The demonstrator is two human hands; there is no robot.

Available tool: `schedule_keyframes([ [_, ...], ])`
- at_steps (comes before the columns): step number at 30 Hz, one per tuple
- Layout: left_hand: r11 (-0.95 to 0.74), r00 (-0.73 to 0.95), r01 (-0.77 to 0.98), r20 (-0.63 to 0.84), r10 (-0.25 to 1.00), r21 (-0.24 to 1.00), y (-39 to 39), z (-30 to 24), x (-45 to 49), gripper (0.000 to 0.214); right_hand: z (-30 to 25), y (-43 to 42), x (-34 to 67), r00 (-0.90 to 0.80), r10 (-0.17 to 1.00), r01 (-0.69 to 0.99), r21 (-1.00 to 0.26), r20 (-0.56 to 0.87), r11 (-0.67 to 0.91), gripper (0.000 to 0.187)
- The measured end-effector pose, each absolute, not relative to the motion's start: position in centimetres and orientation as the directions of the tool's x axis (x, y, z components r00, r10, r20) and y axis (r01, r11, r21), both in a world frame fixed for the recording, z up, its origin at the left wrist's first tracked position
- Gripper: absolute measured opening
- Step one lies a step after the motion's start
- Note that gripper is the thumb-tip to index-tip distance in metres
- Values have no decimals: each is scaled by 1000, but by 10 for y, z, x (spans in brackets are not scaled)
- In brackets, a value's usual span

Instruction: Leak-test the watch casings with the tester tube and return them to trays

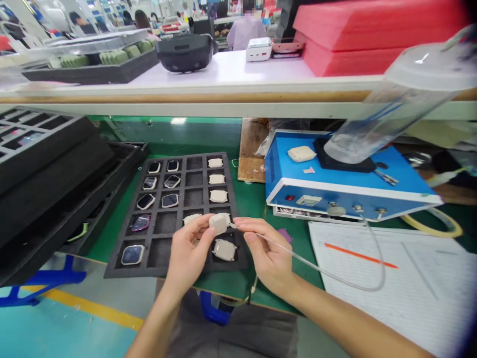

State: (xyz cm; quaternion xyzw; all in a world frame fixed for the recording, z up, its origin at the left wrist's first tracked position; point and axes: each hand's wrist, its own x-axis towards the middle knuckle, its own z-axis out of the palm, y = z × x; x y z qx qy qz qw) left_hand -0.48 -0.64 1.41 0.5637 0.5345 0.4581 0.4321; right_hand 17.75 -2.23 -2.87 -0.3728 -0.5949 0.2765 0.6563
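Note:
My left hand (191, 251) pinches a cream watch case (218, 224) above the right side of a black foam tray (136, 271). In my right hand (270, 254) is the tip end of a thin clear tube (337, 276), pointing at the case's right edge; whether it touches cannot be made out. The tube curves back to a blue control box (354, 196). Several cream watch cases sit in the tray's right column, one cream case (224, 250) just below my hands. Watches with dark faces, such as one watch (132, 254), lie in the left columns.
Stacked black foam trays (48, 199) stand at left. On the blue box rest another cream case (301, 153) and a clear cylinder (363, 124). Written sheets (357, 298) with an orange stick (360, 255) lie at right. A shelf (223, 84) with red foam blocks (372, 40) spans the back.

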Motion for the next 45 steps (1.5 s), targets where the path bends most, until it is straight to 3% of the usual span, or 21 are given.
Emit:
schedule_keyframes([
  [5, -18, 4, 86, 18, 1000, 996, -9, 5, 15, 30, -29, -21, 178, 119, 815, 36, -823, 567, 567, 25],
  [12, -69, 30, 166, 65, 997, 984, -11, 5, 11, 22, -30, -20, 177, 122, 818, 34, -826, 563, 563, 27],
  [45, -145, 28, 338, 144, 989, 930, -9, -2, 5, 23, -21, -15, 176, 120, 806, 108, -814, 580, 570, 19],
])
